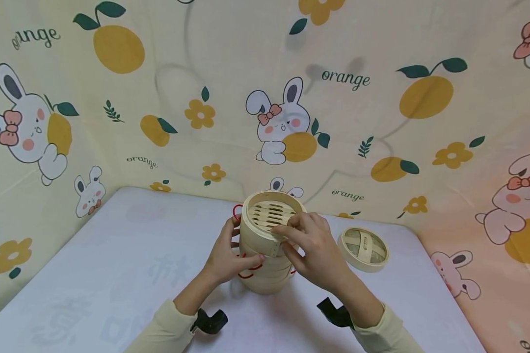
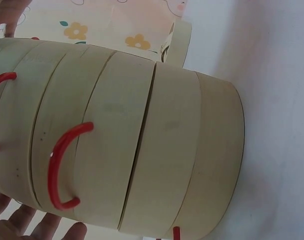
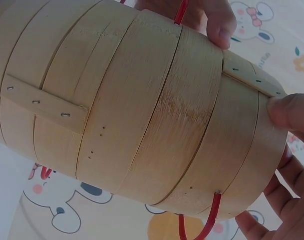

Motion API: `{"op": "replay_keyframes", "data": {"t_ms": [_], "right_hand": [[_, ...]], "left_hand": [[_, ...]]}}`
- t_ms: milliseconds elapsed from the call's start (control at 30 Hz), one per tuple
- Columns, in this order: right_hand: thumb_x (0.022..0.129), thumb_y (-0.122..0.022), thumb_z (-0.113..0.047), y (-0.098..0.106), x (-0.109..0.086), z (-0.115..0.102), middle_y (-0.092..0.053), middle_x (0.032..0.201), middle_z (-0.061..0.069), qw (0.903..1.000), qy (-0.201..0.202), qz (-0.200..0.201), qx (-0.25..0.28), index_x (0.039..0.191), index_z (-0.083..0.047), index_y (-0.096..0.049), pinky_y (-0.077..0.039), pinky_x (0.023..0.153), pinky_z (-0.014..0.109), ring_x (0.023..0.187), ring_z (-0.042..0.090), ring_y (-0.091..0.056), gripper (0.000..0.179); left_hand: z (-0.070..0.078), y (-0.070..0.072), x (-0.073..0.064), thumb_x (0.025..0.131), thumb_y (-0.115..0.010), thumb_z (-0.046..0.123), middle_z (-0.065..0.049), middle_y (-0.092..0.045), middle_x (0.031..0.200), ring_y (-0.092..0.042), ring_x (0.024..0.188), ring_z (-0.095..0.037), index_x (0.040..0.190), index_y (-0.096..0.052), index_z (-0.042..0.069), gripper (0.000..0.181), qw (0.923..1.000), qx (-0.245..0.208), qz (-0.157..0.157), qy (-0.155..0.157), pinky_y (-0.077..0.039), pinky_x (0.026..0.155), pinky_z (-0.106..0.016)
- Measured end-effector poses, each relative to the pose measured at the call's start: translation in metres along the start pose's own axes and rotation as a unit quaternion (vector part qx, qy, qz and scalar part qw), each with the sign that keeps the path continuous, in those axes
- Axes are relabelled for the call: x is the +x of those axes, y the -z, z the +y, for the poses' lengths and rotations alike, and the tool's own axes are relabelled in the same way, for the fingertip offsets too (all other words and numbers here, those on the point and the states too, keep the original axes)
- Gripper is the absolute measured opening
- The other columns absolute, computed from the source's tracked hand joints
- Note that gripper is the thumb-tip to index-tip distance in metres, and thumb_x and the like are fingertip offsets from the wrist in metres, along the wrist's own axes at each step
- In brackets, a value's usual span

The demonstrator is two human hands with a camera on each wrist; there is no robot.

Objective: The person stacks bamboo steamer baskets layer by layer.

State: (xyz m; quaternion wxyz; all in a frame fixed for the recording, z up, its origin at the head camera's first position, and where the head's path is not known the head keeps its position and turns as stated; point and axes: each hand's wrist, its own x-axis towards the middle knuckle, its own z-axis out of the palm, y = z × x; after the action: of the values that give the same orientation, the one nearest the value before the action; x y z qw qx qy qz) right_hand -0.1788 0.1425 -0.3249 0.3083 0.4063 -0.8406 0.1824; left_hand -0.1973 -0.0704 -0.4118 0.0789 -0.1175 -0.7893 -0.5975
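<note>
A stack of bamboo steamer baskets (image 1: 267,280) with red loop handles stands upright on the table. The top basket (image 1: 259,235) has no lid, and its slatted floor shows. My left hand (image 1: 227,259) holds the stack from the left, thumb across the front and fingers round the far side. At the right front, my right hand (image 1: 318,250) pinches the top basket's rim, the thumb outside and the index finger over the edge. In the right wrist view its thumb (image 3: 294,112) presses by a stapled seam strip. One red handle (image 2: 54,167) shows large in the left wrist view.
A round bamboo lid (image 1: 365,246) with a crossed band lies on the table to the right of the stack. The white table (image 1: 115,274) meets a cloth backdrop (image 1: 229,68) printed with rabbits and oranges at the back and right.
</note>
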Motion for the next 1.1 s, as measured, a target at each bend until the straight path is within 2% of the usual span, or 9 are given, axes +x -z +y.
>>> {"op": "replay_keyframes", "data": {"t_ms": [467,667,867,1100], "right_hand": [[0.079,-0.071,-0.012,0.003,0.000,-0.002,-0.056,0.096,0.001,1.0000,0.001,-0.002,-0.004,0.106,-0.022,-0.071,-0.038,0.086,0.044,0.090,0.020,-0.048,0.029],[0.077,-0.073,-0.014,0.004,0.000,0.001,-0.057,0.098,0.001,1.0000,0.002,-0.005,0.001,0.109,-0.022,-0.070,-0.038,0.087,0.045,0.094,0.021,-0.049,0.033],[0.075,-0.076,-0.019,0.011,-0.005,0.007,-0.057,0.106,0.003,0.9994,-0.031,-0.006,0.013,0.118,-0.020,-0.065,-0.037,0.087,0.045,0.103,0.023,-0.049,0.044],[0.072,-0.079,-0.021,0.022,-0.017,0.021,-0.057,0.106,0.002,0.9964,-0.085,-0.007,0.005,0.120,-0.017,-0.062,-0.037,0.086,0.044,0.104,0.020,-0.047,0.051]], "left_hand": [[-0.001,-0.002,0.000,0.066,-0.087,0.030,-0.002,-0.045,0.140,-0.047,0.126,-0.025,0.141,-0.035,0.019,0.092,1.0000,0.001,0.004,-0.005,-0.045,0.097,-0.044],[-0.002,0.000,0.001,0.066,-0.085,0.029,-0.004,-0.045,0.141,-0.048,0.125,-0.026,0.142,-0.034,0.016,0.093,0.9996,0.005,0.008,-0.025,-0.043,0.099,-0.046],[0.002,0.007,0.002,0.068,-0.083,0.029,-0.008,-0.042,0.144,-0.047,0.128,-0.031,0.145,-0.030,0.012,0.095,0.9989,0.003,0.015,-0.045,-0.043,0.101,-0.050],[0.015,0.017,0.009,0.071,-0.079,0.027,-0.012,-0.039,0.147,-0.043,0.132,-0.030,0.148,-0.027,0.009,0.094,0.9975,0.006,0.026,-0.065,-0.041,0.105,-0.050]]}}
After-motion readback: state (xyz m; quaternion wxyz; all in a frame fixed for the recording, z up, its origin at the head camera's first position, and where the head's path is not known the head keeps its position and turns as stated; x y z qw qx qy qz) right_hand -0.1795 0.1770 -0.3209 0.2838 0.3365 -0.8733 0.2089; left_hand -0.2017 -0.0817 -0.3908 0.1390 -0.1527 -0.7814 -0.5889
